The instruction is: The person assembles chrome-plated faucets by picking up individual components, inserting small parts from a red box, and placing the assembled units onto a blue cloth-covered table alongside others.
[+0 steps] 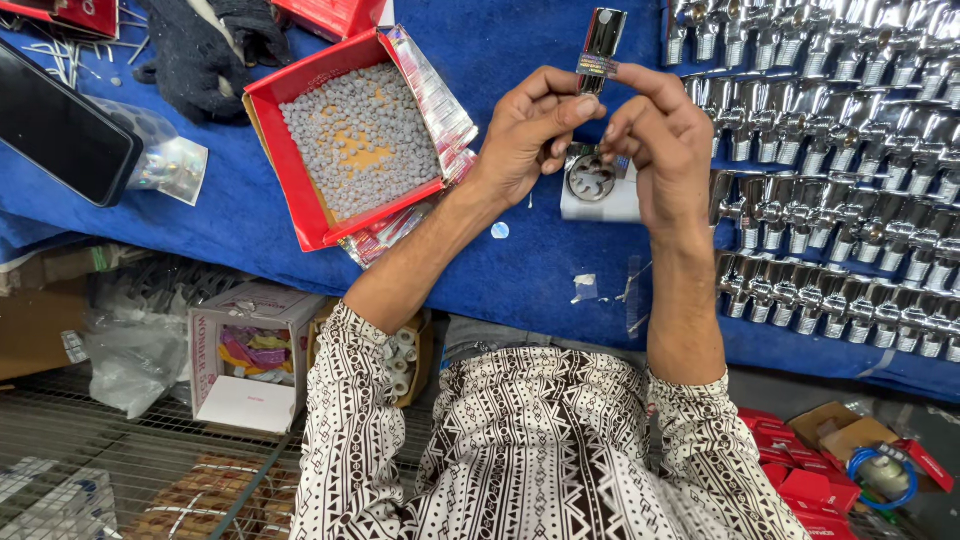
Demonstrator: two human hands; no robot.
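Holding a chrome tap handle (601,40) upright above the blue cloth-covered table (520,270), we pinch its lower end between both hands: our left hand (525,135) closes thumb and forefinger on it from one side, our right hand (660,150) closes its fingertips on it from the other. Most of the shiny body sticks up clear of the fingers, and a small striped label band wraps it just above the grip. Below the hands, on the cloth, sits a white block (600,195) with a round metal fitting on it.

Toward the table's left side lies an open red carton (345,140), square, filled with small grey pellets, a crinkled silvery-red foil wrapper (435,95) along its right edge. Rows of chrome taps (850,180) cover the right side. Near the far left edge lie a black phone (60,125) and a dark glove (205,50). Below the table stands a white box (250,350) of coloured strips, and red boxes (810,480) lie at lower right.
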